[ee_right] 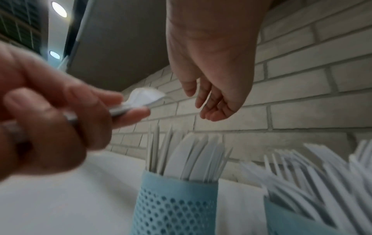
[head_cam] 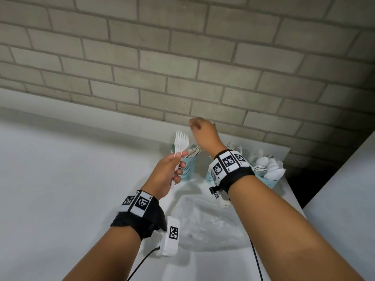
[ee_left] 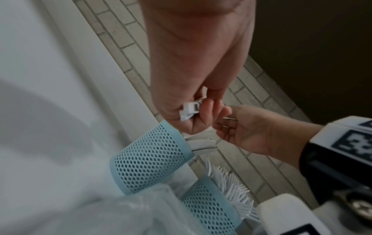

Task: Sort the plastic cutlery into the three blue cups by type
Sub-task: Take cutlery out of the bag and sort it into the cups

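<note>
My left hand (head_cam: 178,161) grips a bunch of white plastic forks (head_cam: 182,141) by their handles, tines up, just in front of the knife cup (head_cam: 189,169). The handle ends (ee_left: 189,111) stick out below my curled fingers. My right hand (head_cam: 195,125) hangs above and behind the cups with its fingers (ee_right: 213,108) relaxed and holding nothing. The knife cup (ee_right: 177,205) is full of knives. The fork cup (ee_right: 292,221) stands to its right, mostly hidden behind my right wrist in the head view. The spoon cup (head_cam: 265,180) stands furthest right.
A crumpled clear plastic bag (head_cam: 207,222) lies on the white table (head_cam: 81,179) in front of the cups. A white tagged device (head_cam: 171,236) sits by my left wrist. A brick wall (head_cam: 182,57) rises right behind the cups. The table's right edge runs just past the spoon cup.
</note>
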The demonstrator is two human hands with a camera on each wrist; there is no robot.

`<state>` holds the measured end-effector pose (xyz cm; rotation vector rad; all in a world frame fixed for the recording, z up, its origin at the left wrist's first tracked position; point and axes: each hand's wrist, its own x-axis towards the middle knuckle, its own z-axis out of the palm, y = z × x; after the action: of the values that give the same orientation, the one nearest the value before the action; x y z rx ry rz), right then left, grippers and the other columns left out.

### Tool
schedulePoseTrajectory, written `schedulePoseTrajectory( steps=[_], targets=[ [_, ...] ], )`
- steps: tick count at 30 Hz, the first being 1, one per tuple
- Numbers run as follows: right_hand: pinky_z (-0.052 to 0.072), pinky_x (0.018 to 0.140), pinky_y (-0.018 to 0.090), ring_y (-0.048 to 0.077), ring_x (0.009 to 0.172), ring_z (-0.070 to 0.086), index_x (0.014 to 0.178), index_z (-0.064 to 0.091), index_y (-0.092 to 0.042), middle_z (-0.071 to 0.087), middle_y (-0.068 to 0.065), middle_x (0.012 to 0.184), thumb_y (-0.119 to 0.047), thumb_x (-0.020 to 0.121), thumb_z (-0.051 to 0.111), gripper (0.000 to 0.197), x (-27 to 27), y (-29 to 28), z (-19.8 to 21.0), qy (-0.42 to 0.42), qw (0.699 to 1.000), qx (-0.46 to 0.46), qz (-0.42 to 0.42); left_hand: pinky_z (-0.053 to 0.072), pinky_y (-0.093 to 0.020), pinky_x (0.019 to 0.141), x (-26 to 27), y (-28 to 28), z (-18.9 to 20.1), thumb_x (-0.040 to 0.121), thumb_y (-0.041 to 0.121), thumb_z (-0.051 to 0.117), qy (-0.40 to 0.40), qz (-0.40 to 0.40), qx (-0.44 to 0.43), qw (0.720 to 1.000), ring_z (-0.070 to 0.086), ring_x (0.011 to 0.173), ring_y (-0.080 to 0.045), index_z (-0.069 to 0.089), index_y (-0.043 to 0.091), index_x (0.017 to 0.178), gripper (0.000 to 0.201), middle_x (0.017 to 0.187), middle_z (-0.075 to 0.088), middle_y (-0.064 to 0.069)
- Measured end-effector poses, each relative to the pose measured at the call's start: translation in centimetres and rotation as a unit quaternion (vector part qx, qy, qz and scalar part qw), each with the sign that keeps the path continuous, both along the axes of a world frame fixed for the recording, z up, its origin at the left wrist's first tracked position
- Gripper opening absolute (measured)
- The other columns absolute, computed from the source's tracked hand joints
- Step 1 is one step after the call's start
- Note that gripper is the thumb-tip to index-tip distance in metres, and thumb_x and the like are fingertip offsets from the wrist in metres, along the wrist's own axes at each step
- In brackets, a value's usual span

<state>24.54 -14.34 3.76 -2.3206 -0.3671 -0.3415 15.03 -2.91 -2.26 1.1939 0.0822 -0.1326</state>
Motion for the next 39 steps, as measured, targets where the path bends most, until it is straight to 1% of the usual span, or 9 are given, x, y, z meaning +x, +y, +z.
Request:
schedulePoseTrajectory(
  steps=[3, 9, 16, 22, 24, 27, 30, 34, 39],
  targets=[
    [0.041, 0.069, 0.021, 0.014, 0.082, 0.059, 0.11, 0.063, -0.015, 0.063, -0.001, 0.095, -0.032, 0.092, 0.055, 0.025, -1.9, -0.9, 1.4, 0.033, 0.995, 0.096, 0.024, 0.027, -0.014, 0.045, -0.2, -0.5, 0.3, 0.1, 0.026, 0.04, -0.009, -0.004, 0.009, 1.0, 0.034, 0.055, -0.007, 0.063, 0.021, 0.103, 0.023, 0.072, 0.045, 0.003],
    [0.043, 0.058, 0.019, 0.019, 0.088, 0.066, 0.131, 0.045, -0.023, 0.062, 0.009, 0.113, -0.037, 0.087, 0.063, 0.05, -4.8, -3.1, 0.4, 0.179, 0.978, 0.073, 0.082, 0.03, -0.013, 0.044, -0.8, -1.9, 0.5, 0.098, 0.025, 0.045, -0.016, -0.031, 0.023, 0.999, 0.04, 0.055, -0.006, 0.061, 0.015, 0.114, 0.025, 0.074, 0.052, 0.002],
    [0.042, 0.059, 0.018, 0.004, 0.07, 0.063, 0.12, 0.047, -0.022, 0.065, -0.007, 0.087, -0.02, 0.098, 0.047, 0.023, -7.9, -5.7, -2.1, 0.236, 0.955, 0.163, 0.071, 0.027, -0.013, 0.042, -1.9, -3.1, -0.5, 0.101, 0.037, 0.034, -0.011, -0.081, 0.117, 0.99, 0.034, 0.055, -0.006, 0.061, 0.012, 0.116, 0.04, 0.075, 0.046, 0.0],
    [0.046, 0.064, 0.022, 0.012, 0.074, 0.06, 0.115, 0.047, -0.022, 0.064, 0.0, 0.091, -0.035, 0.1, 0.038, 0.022, -8.7, -7.3, -3.1, 0.27, 0.93, 0.247, 0.031, 0.03, -0.02, 0.055, -2.2, -4.5, -0.9, 0.101, 0.034, 0.034, -0.014, -0.103, 0.199, 0.975, 0.036, 0.063, -0.01, 0.062, 0.008, 0.116, 0.041, 0.077, 0.045, 0.001],
    [0.047, 0.059, 0.02, 0.012, 0.068, 0.061, 0.118, 0.047, -0.021, 0.066, 0.002, 0.092, -0.036, 0.098, 0.044, 0.026, -8.7, -7.8, -3.0, 0.265, 0.932, 0.246, 0.03, 0.032, -0.021, 0.057, -2.4, -5.0, -0.9, 0.1, 0.034, 0.038, -0.029, -0.107, 0.214, 0.97, 0.037, 0.066, -0.011, 0.063, 0.011, 0.115, 0.037, 0.078, 0.045, 0.001],
    [0.047, 0.046, 0.015, 0.007, 0.052, 0.06, 0.125, 0.047, -0.011, 0.065, 0.006, 0.084, -0.015, 0.096, 0.052, 0.03, -8.4, -8.4, -3.2, 0.239, 0.937, 0.253, 0.02, 0.035, -0.02, 0.058, -2.5, -5.6, -0.6, 0.098, 0.033, 0.044, -0.046, -0.097, 0.225, 0.968, 0.041, 0.066, -0.011, 0.064, 0.017, 0.099, 0.025, 0.079, 0.05, 0.001],
    [0.047, 0.043, 0.014, 0.003, 0.041, 0.057, 0.12, 0.052, -0.004, 0.065, 0.007, 0.079, -0.006, 0.095, 0.05, 0.025, -7.9, -9.1, -3.3, 0.213, 0.944, 0.249, -0.03, 0.036, -0.018, 0.057, -2.4, -5.8, -0.4, 0.096, 0.028, 0.05, -0.057, -0.084, 0.24, 0.965, 0.044, 0.065, -0.009, 0.063, 0.013, 0.105, 0.023, 0.08, 0.055, 0.002],
    [0.048, 0.042, 0.013, 0.011, 0.05, 0.061, 0.101, 0.058, -0.008, 0.067, 0.019, 0.099, -0.002, 0.092, 0.055, 0.012, -7.4, -10.5, -2.3, 0.145, 0.943, 0.278, -0.108, 0.037, -0.018, 0.057, -2.2, -5.2, -0.4, 0.094, 0.022, 0.053, -0.071, -0.072, 0.223, 0.97, 0.043, 0.065, -0.008, 0.063, 0.011, 0.108, 0.021, 0.079, 0.056, 0.003],
    [0.046, 0.039, 0.013, 0.007, 0.044, 0.061, 0.093, 0.058, -0.009, 0.065, 0.018, 0.095, -0.004, 0.091, 0.056, 0.005, -6.6, -11.9, 0.8, 0.056, 0.941, 0.299, -0.145, 0.038, -0.02, 0.061, -1.6, -4.2, 0.0, 0.094, 0.02, 0.053, -0.078, -0.017, 0.211, 0.974, 0.044, 0.065, -0.009, 0.066, 0.012, 0.097, 0.015, 0.074, 0.055, 0.003]
  ],
)
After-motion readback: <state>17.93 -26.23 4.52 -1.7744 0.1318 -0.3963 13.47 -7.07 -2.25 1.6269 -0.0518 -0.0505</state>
